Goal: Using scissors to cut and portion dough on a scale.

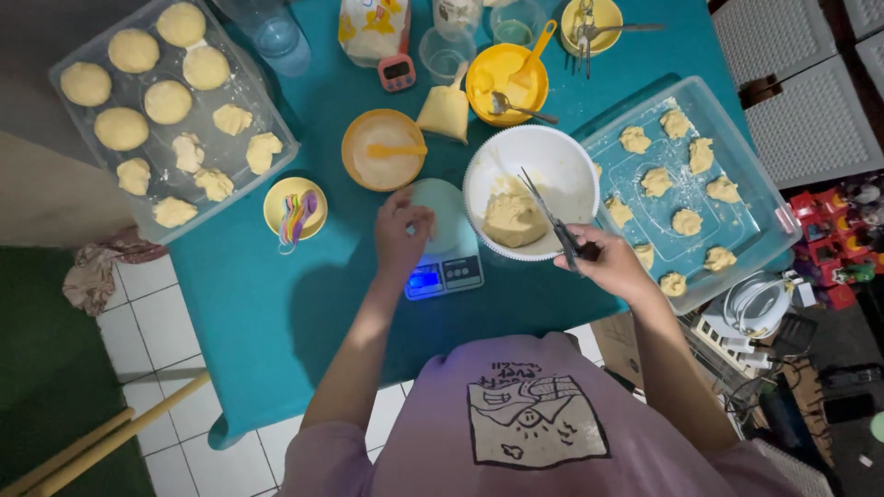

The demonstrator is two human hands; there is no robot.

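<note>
My right hand (610,265) grips the black handles of a pair of scissors (545,213), whose blades reach over a white bowl (532,152) with a lump of pale yellow dough (512,217) in it. My left hand (401,230) rests with curled fingers on the round platform of a small digital kitchen scale (448,247) with a blue-lit display; whether it holds a bit of dough I cannot tell. The scale stands just left of the bowl on a teal tablecloth (249,294).
A clear tray (748,198) with several rough dough pieces lies right of the bowl. Another clear tray (147,115) at the far left holds rounded and rough pieces. Yellow bowls (382,147), a small dish of measuring spoons (295,207), a timer (397,71) and cups stand behind.
</note>
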